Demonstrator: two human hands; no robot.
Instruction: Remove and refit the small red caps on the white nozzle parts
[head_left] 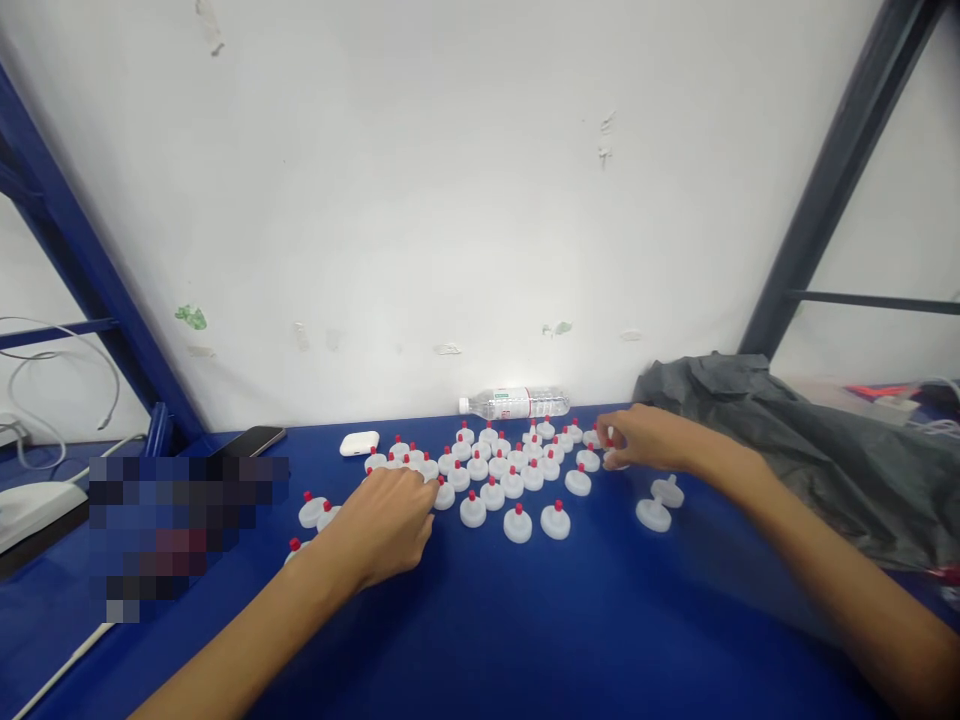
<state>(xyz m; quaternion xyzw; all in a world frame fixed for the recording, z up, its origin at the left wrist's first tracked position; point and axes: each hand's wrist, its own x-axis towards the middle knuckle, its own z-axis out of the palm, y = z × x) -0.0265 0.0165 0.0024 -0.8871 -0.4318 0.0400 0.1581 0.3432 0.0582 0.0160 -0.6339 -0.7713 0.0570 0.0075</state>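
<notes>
Several white round caps with red-tipped spouts (pixel 517 524) stand spread over the middle of the blue table. My left hand (pixel 394 515) is over the left part of the group, its fingers curled down. Its fingertips are mostly hidden, so whatever they hold does not show. At the right edge of the group, my right hand (pixel 637 437) pinches at a red-tipped white cap (pixel 609 446), partly covered by the fingers. Nearer me on the right lie two white caps without red tips (pixel 653 516), one touching the other. More red-tipped caps (pixel 312 511) sit left of my left forearm.
A clear plastic bottle (pixel 514 402) lies along the wall behind the caps. A white earbud case (pixel 359 443) and a phone (pixel 255 441) are at the back left. Dark grey plastic sheeting (pixel 810 460) covers the right side. White cables (pixel 64 670) run at far left.
</notes>
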